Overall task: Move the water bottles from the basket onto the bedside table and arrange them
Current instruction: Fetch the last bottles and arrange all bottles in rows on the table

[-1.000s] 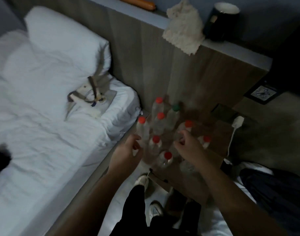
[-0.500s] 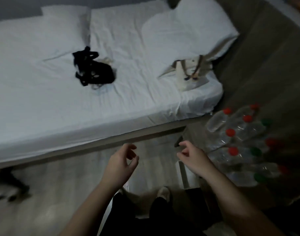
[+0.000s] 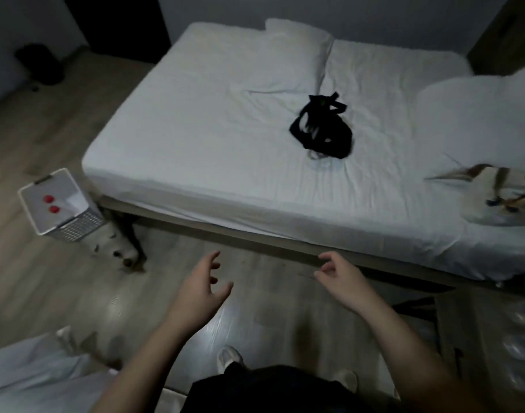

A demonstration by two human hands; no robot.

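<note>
A white perforated basket (image 3: 79,226) stands on the wooden floor at the far left, by the foot corner of the bed. Inside it show the red caps of two water bottles (image 3: 51,204). At the right edge, clear bottles (image 3: 523,338) lie blurred on the bedside table (image 3: 461,323). My left hand (image 3: 200,290) and my right hand (image 3: 340,277) hover over the floor in front of me, both empty with fingers spread. They are far from the basket and apart from the table.
A wide white bed (image 3: 240,138) fills the middle, with pillows, a black bundle (image 3: 322,131) and a beige bag (image 3: 499,189) on it. A dark bin (image 3: 39,62) stands at the far left wall. White fabric (image 3: 31,380) lies at the lower left. My shoes show below.
The view has swung left from the bottles on the bedside table to the bed and floor, bringing the basket into sight. Both hands came away from the bottles and opened.
</note>
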